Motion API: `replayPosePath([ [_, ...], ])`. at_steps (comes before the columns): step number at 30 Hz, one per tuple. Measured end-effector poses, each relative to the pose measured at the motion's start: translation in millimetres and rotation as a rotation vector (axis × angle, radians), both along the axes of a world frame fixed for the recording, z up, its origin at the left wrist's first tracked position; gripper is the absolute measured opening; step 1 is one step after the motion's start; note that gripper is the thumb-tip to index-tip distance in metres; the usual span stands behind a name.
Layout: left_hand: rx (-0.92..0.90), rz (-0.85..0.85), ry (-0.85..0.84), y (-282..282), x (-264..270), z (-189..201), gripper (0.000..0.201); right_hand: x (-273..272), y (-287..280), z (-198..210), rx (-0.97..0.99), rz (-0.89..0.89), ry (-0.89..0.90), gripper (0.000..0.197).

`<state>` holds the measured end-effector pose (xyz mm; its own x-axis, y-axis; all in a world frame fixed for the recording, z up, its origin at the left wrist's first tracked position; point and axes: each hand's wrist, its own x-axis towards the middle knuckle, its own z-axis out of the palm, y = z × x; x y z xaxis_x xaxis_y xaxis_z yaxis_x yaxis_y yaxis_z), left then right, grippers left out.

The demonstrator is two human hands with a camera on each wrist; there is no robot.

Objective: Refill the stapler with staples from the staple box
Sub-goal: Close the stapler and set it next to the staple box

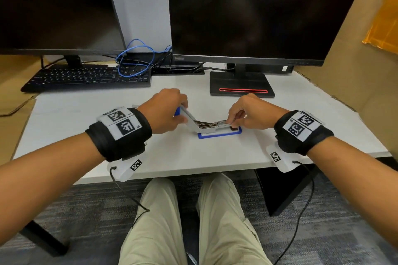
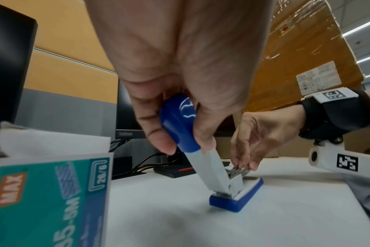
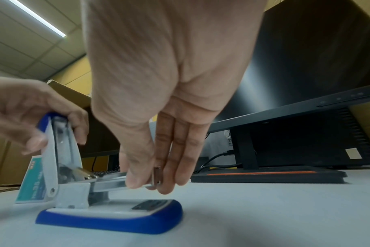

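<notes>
Mostly hidden behind the left hand gripping the stapler lid: staple box; right hand pinches staples

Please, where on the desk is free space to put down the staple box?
Bare desk lies left of the left hand, before the keyboard, and along the near edge below the stapler. Crowded: between both hands, and the right hand near the monitor stand.

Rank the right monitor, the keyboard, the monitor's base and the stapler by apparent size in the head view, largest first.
1. Right monitor, by far.
2. Keyboard.
3. Monitor's base, smaller than the keyboard.
4. Stapler, smallest, though it lies nearest the camera and both hands partly cover it.
</notes>
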<state>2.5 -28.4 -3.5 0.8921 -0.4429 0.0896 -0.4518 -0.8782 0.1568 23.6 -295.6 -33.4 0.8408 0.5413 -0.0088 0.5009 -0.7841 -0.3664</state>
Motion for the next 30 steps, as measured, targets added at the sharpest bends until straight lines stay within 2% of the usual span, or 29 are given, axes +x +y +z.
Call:
replayPosePath([
  [7, -0.267, 0.071, 0.008, -22.1, 2.1, 5.5, 0.055, -1.8, 0.7, -1.4, 0.007, -0.012, 0.0, 0.017],
  [12, -0.381, 0.039, 0.035, -40.0, 1.9, 3.4, 0.043, -4.9, 3.4, -2.1, 0.031, -0.02, 0.003, 0.017],
  [20, -0.321, 0.036, 0.134, -59.9, 8.4, -20.5, 0.042, -8.4, -4.2, -8.5, 0.145, -0.155, -0.011, 0.018],
  [25, -0.282, 0.054, 0.135, -63.8, 11.1, -22.4, 0.044, -7.4, -10.1, -8.8, 0.213, -0.238, 0.037, 0.037],
  [30, -0.139, 0.02, 0.103, -69.9, 9.9, -27.3, 0.039, -10.2, -5.6, 0.5, 0.267, -0.249, 0.005, 0.056],
])
